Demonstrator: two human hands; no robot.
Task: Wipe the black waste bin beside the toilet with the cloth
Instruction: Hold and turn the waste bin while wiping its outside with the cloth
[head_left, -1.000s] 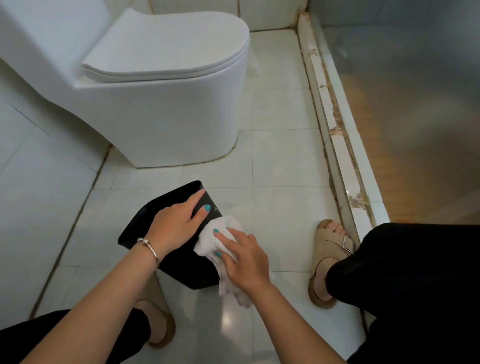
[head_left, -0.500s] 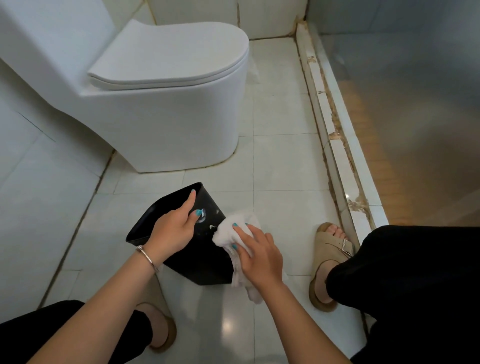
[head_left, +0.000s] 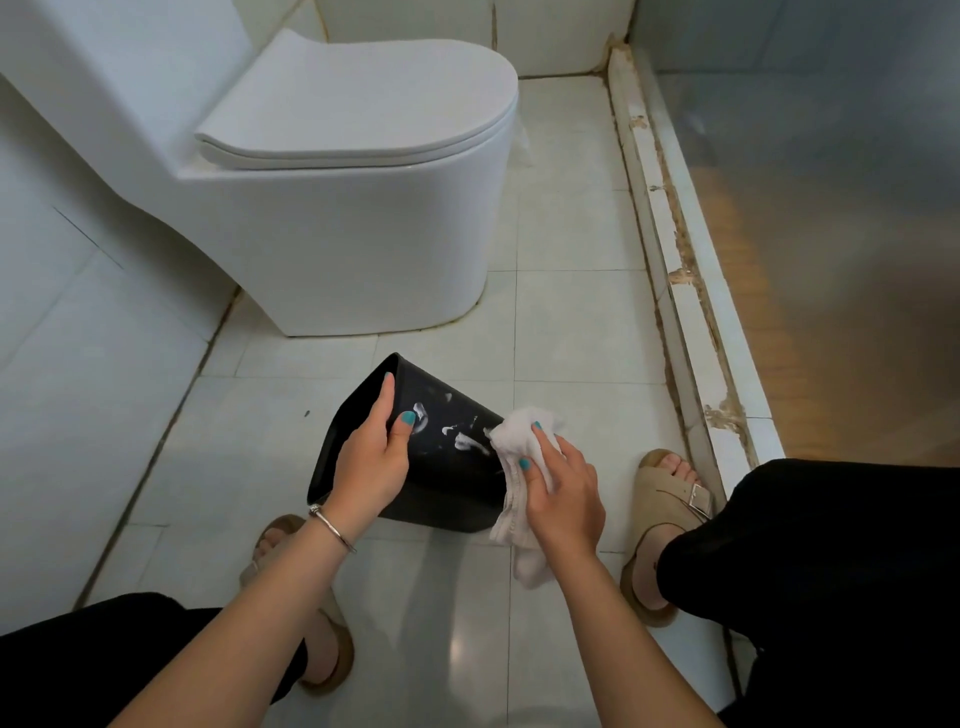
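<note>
the black plastic waste bin (head_left: 447, 467) sits tipped on the pale tiled floor (head_left: 571, 332), just near of the white ceramic toilet (head_left: 332, 208), its mouth turned left. the left hand (head_left: 371, 465) grips the rim, thumb over the outer wall. the right hand (head_left: 563, 493) clamps the crumpled white cloth (head_left: 519, 452) against the bin's right side, a loose tail hanging down. white smears (head_left: 457, 431) show on the wall facing up. the risks, as i judge them: the glossy wall could slip from that one-handed hold and roll, a hard push could skid the bin on the shiny tiles, and the dangling tail could drag on the floor and spread dirt.
</note>
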